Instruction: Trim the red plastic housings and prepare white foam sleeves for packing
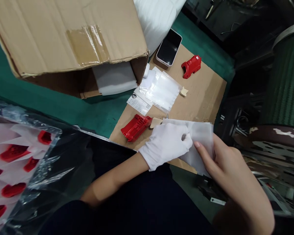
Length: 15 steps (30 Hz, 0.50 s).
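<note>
My left hand [168,143], in a white glove, has its fingers curled closed on the near-left part of a translucent white plastic bag [202,130]. From the right, my bare right hand [225,160] grips the same bag, thumb on top and fingers behind it. Whether anything is inside the bag cannot be made out. Just left of the glove, a red plastic housing part [136,127] lies on the cardboard sheet [205,94], close to a small beige piece [156,122]. A second red housing part [191,66] rests farther back, with another beige piece [183,91] below it.
Clear plastic bags [163,91] and a printed label [139,103] lie mid-board. Behind them is a phone [169,47]. An open cardboard box [71,36] stands at upper left. Red parts in white wrapping fill a plastic-lined container [45,163] at left. Machinery [284,81] borders the right.
</note>
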Each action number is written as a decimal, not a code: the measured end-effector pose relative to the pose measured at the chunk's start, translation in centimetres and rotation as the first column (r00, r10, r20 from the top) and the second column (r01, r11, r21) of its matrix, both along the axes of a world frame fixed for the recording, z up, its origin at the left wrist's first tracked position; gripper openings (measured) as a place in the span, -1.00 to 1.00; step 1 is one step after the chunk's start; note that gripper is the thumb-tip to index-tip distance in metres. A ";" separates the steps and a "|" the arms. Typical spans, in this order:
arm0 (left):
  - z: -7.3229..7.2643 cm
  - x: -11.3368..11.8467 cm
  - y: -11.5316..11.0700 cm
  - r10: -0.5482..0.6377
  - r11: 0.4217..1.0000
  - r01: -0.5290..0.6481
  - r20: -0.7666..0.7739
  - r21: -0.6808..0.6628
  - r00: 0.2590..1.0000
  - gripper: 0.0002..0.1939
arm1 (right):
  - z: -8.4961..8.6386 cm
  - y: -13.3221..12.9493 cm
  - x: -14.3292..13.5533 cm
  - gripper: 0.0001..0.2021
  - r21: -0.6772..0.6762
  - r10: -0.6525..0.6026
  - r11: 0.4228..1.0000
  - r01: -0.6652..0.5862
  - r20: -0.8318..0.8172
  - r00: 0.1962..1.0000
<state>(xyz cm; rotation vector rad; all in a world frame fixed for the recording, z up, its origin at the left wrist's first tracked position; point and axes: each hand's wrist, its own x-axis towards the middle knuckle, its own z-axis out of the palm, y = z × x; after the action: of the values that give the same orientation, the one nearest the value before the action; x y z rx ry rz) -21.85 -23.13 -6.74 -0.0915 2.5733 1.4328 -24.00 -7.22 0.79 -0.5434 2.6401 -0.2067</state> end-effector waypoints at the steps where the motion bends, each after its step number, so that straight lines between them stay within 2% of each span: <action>1: 0.2 0.1 0.0 -0.024 1.000 0.023 0.062 0.008 0.998 -0.75 | 0.1 0.2 0.1 -0.68 -0.007 0.001 1.000 -0.002 -0.007 1.000; 5: 0.4 0.6 0.3 -0.160 0.987 0.154 0.244 0.043 0.957 -0.69 | -0.1 0.5 0.3 -0.71 -0.030 0.013 0.999 -0.014 -0.044 0.999; 8: 0.2 1.3 0.9 -0.216 0.976 0.198 0.261 0.096 0.941 -0.66 | -0.2 0.4 0.2 -0.73 -0.059 0.040 0.997 -0.046 -0.095 0.995; 11: 0.1 2.1 1.2 -0.158 0.982 0.131 0.211 0.137 0.965 -0.65 | -0.1 0.2 0.2 -0.76 -0.092 0.060 0.993 -0.072 -0.128 0.990; 15: 0.0 3.0 1.1 -0.064 0.984 0.037 0.148 0.174 0.987 -0.68 | -0.7 -0.4 0.4 -0.78 -0.093 0.029 0.995 -0.038 -0.104 0.994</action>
<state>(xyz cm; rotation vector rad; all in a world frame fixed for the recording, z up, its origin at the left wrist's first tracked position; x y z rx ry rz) -18.80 -22.00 -6.73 -0.1055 2.3050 1.5566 -23.58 -7.58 0.06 -0.6452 2.7286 -0.3031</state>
